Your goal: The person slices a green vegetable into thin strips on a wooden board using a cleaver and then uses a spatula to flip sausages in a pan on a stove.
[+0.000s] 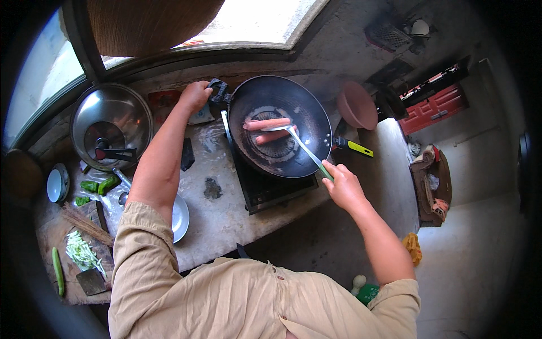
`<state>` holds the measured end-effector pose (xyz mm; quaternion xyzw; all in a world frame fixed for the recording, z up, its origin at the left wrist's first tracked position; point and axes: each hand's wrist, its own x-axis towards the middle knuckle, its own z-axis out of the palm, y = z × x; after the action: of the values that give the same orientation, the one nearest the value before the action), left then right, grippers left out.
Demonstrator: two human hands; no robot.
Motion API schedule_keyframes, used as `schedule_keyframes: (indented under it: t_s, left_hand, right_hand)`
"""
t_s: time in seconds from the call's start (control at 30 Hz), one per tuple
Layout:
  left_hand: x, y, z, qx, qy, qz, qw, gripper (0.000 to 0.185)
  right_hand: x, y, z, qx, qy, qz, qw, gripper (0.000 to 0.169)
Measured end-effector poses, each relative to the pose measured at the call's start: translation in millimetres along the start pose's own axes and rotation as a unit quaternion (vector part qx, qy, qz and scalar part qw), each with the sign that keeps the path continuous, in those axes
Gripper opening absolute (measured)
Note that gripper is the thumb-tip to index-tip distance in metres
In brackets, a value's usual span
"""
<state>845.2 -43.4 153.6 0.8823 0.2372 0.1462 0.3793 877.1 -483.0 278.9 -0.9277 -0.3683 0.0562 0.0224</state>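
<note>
A dark wok (pixel 305 114) sits on a black stove (pixel 271 193). My left hand (pixel 196 96) is at the wok's far-left side, closed on a dark cloth (pixel 219 90) against its small side handle. My right hand (pixel 344 185) grips the green handle of a metal spatula (pixel 305 148), whose head reaches into the wok. Two pink sausages lie in the wok: the upper sausage (pixel 266 123) is beside the spatula head, and the lower sausage (pixel 271 137) is partly behind it. The wok's yellow-and-black long handle (pixel 355 147) points right, untouched.
Left on the counter are a glass lid (pixel 112 95), green peppers (pixel 109 184), small bowls (pixel 57 185) and a white plate (pixel 181 218). A chopping board (pixel 46 229) holds shredded green vegetable (pixel 83 252) and a cleaver (pixel 91 282). A pink basin (pixel 358 105) stands beyond the wok's right side.
</note>
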Motion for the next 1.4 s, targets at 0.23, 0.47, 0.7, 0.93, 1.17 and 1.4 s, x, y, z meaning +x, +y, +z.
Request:
schedule_keyframes:
  t_s: [0.23, 0.47, 0.7, 0.93, 1.17, 1.4]
  left_hand:
    - [-4, 5, -1, 0.022, 0.016, 0.009, 1.0, 0.027]
    - [0, -2, 2, 0.002, 0.011, 0.004, 1.0, 0.028]
    - [-1, -1, 1, 0.02, 0.009, 0.017, 1.0, 0.026]
    - [4, -8, 6, 0.002, 0.017, 0.031, 0.999, 0.025]
    - [-2, -8, 1, 0.03, 0.008, 0.029, 0.999, 0.026]
    - [-3, -4, 1, 0.038, -0.002, 0.021, 0.999, 0.027]
  right_hand:
    - [-2, 1, -7, -0.011, -0.013, -0.012, 1.0, 0.042]
    - [6, -14, 13, 0.039, -0.014, -0.045, 0.998, 0.043]
    - [0, -37, 54, 0.042, 0.017, -0.015, 0.999, 0.046]
    - [9, -40, 68, 0.059, 0.034, -0.007, 0.998, 0.048]
    - [-3, -38, 67, 0.079, 0.04, -0.014, 0.996, 0.046]
    - [-27, -27, 28, 0.043, 0.016, -0.033, 0.998, 0.046]
